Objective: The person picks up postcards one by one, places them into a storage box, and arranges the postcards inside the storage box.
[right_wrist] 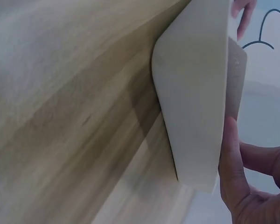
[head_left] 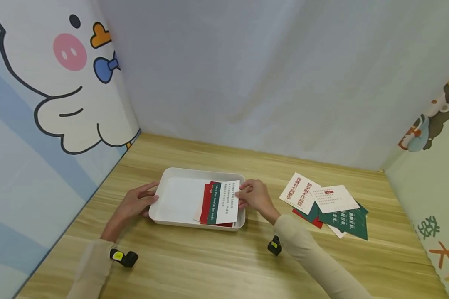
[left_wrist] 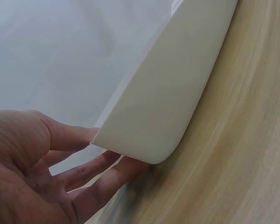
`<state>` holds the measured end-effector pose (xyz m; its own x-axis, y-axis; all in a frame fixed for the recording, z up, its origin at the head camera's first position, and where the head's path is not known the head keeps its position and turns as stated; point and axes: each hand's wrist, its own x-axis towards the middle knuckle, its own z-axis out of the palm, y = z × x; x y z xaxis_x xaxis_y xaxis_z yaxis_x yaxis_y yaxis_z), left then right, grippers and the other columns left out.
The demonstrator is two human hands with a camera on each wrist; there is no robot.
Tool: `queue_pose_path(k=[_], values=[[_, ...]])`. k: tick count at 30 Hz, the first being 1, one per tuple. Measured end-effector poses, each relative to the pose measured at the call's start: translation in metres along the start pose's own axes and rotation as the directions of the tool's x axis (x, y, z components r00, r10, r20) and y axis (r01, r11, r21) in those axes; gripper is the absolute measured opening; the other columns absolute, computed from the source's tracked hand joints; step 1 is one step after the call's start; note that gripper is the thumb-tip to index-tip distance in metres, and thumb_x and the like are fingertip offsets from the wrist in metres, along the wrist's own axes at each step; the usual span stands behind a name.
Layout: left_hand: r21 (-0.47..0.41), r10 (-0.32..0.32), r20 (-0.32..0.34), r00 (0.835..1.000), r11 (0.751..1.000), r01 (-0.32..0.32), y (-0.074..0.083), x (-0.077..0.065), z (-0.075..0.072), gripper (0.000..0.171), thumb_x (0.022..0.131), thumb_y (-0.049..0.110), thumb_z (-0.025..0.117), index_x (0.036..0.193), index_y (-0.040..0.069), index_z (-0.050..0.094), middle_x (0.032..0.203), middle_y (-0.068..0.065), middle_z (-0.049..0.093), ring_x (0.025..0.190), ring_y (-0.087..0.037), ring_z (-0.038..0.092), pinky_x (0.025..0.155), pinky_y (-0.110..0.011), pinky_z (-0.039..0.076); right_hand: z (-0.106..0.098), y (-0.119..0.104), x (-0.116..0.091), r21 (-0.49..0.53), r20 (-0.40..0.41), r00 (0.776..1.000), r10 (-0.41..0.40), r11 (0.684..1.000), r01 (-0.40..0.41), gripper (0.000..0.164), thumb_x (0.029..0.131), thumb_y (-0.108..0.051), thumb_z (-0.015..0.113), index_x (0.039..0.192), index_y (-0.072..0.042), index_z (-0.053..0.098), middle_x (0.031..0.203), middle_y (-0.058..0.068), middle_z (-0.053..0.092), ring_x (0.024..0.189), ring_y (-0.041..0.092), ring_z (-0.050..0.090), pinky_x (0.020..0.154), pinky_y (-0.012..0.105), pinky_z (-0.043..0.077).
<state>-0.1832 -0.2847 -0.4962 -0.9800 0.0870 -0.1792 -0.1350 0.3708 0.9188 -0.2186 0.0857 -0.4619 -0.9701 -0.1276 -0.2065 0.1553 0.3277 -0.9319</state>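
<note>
Lower cards (head_left: pixel 214 207) part-hidden under mid-frame white card (head_left: pixel 227 203), long axis up-down, right grip (head_left: pixel 256 195) pinching it, left grip (head_left: pixel 135 202) clamped on tray (head_left: pixel 179 199)

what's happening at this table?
Someone has both hands on a white tray of cards. Their left hand grips its left end; their right hand pinches the right edge of a white card at the tray's right end. Beside that card, a green card reading "May the world be soft" and a red card show. More white, green and red cards lie in an overlapping spread on the wooden table, right of the tray.
</note>
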Motion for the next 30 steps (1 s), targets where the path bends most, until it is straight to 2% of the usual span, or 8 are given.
queue_pose_path(k=[5,9,14,17,23,27,30], values=[[0.006,-0.004,0.026,1.000,1.000,0.004,0.004,0.009,0.007,0.062,0.106,0.013,0.061,0.161,0.001,0.036,0.150,-0.038,0.049,0.105,-0.032,0.071,0.064,-0.031,0.059,-0.007,0.000,-0.006,-0.097,-0.037,0.999,-0.033,0.995,0.029,0.028,0.093,0.009,0.071,0.118,0.016,0.059,0.091,0.027,0.073,0.058,0.017,0.068,0.058,0.034,0.061],[0.009,-0.008,0.039,0.999,1.000,0.008,0.008,0.015,0.015,0.062,0.106,0.014,0.062,0.161,0.002,0.037,0.150,-0.038,0.049,0.109,-0.036,0.070,0.065,-0.031,0.059,-0.019,-0.001,-0.014,-0.200,-0.059,0.994,-0.090,0.977,0.077,0.029,0.097,0.004,0.069,0.122,0.014,0.059,0.091,0.026,0.072,0.056,0.022,0.069,0.058,0.039,0.062],[0.004,-0.001,0.047,0.999,1.000,0.001,0.014,0.020,0.022,0.061,0.105,0.013,0.062,0.161,0.001,0.039,0.151,-0.037,0.048,0.112,-0.037,0.069,0.065,-0.030,0.059,-0.042,-0.003,-0.025,-0.271,-0.082,0.987,-0.141,0.956,0.114,0.029,0.101,-0.002,0.064,0.127,0.012,0.060,0.096,0.028,0.072,0.060,0.033,0.072,0.060,0.046,0.062],[-0.003,0.006,0.049,0.999,1.000,-0.006,0.017,0.022,0.025,0.061,0.105,0.011,0.062,0.160,0.001,0.039,0.152,-0.037,0.047,0.113,-0.038,0.069,0.065,-0.030,0.059,-0.060,-0.003,-0.032,-0.283,-0.100,0.986,-0.133,0.954,0.100,0.029,0.102,-0.004,0.062,0.127,0.011,0.061,0.102,0.029,0.071,0.068,0.038,0.074,0.060,0.044,0.062],[0.009,0.009,0.040,0.999,1.000,-0.009,0.013,0.014,0.017,0.062,0.105,0.010,0.061,0.161,0.000,0.037,0.154,-0.038,0.044,0.112,-0.036,0.068,0.066,-0.030,0.059,-0.099,0.004,-0.043,-0.315,-0.057,0.993,-0.105,0.946,0.082,0.032,0.105,-0.008,0.062,0.129,0.012,0.059,0.102,0.032,0.072,0.070,0.037,0.075,0.061,0.044,0.062],[0.028,-0.007,0.035,0.999,1.000,0.006,0.007,0.006,0.008,0.062,0.106,0.010,0.061,0.162,0.001,0.035,0.154,-0.038,0.044,0.110,-0.033,0.068,0.067,-0.030,0.060,-0.123,0.010,-0.051,-0.312,-0.017,0.998,-0.060,0.949,0.051,0.028,0.105,-0.007,0.062,0.124,0.012,0.059,0.099,0.032,0.072,0.068,0.035,0.074,0.061,0.045,0.062],[0.043,-0.010,0.036,0.999,0.999,0.009,0.005,0.002,0.001,0.063,0.106,0.011,0.060,0.162,0.000,0.033,0.154,-0.039,0.042,0.107,-0.029,0.069,0.067,-0.031,0.060,-0.140,0.015,-0.055,-0.315,-0.020,0.999,-0.035,0.949,0.027,0.023,0.104,-0.007,0.063,0.118,0.011,0.060,0.099,0.032,0.073,0.066,0.033,0.074,0.060,0.045,0.062]])
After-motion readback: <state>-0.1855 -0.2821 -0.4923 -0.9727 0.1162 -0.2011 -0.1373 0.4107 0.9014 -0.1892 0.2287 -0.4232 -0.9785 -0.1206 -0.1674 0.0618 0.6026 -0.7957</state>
